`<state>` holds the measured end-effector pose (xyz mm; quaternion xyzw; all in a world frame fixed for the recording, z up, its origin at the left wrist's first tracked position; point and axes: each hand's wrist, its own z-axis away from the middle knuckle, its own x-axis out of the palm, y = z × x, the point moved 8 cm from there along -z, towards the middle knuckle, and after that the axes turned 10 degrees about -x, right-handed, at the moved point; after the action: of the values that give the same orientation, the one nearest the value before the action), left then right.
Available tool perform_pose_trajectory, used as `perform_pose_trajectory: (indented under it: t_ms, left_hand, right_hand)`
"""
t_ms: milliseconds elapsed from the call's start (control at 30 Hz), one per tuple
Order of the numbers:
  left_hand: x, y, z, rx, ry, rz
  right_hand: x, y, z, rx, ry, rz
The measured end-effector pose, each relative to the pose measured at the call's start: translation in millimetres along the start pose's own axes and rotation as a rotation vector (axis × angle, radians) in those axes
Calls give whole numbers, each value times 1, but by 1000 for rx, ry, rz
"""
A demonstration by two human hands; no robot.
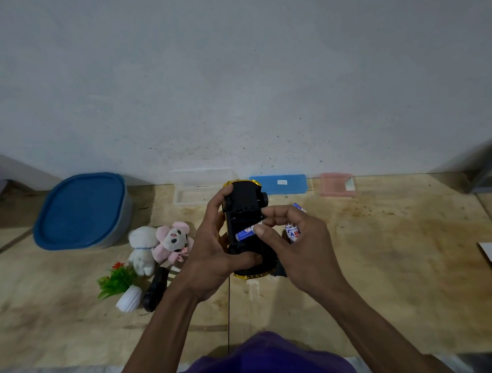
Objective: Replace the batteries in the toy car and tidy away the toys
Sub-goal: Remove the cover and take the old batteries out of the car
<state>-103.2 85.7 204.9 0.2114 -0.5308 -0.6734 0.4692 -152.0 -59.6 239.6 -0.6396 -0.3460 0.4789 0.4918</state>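
A yellow toy car (245, 206) is held upside down above the wooden table, its black underside facing me. My left hand (213, 252) grips the car from the left side and the near end. My right hand (290, 238) pinches a blue battery (246, 233) against the open battery bay in the underside. More white-and-blue batteries (293, 232) show just behind my right hand; whether they lie on the table or in my palm I cannot tell.
A blue-lidded tub (81, 211) stands at the left. A white plush (141, 248), a pink plush (173, 241), a small fake plant (118, 282) and a black object (156, 288) lie left of my arms. A clear box (194, 197), a blue lid (278, 184) and a pink box (337, 185) line the wall.
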Motion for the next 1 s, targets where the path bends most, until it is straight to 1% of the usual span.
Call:
perform_pose_trajectory:
  t_ms: [167,233,267,333,500,567,667,867,1000]
  left_hand:
    - [2,-2,0,-13,-18,4]
    - [2,-4,1,-22,-21,7]
    - [2,-4,1,-25,-22,8]
    - [1,-6,3,-28,-17,4]
    - [-7,-14,8,-65,-36,40]
    - [-11,-19,9,-82,-43,59]
    - [-23,-32,10,-116,-28,74]
    - [-60,-76,11,-232,15,138]
    - [-66,-116,-6,-358,76,48]
  right_hand:
    - [5,4,-2,-28,-44,55]
    - [5,3,-3,-42,-30,49]
    - [3,3,-3,-33,-11,9]
    - [-2,5,-4,47,28,-169]
    - [-2,20,6,442,124,-772]
    - [3,26,12,537,170,-881]
    - [5,35,22,605,254,-851]
    - [5,61,49,608,369,-669]
    - [5,80,60,630,415,-561]
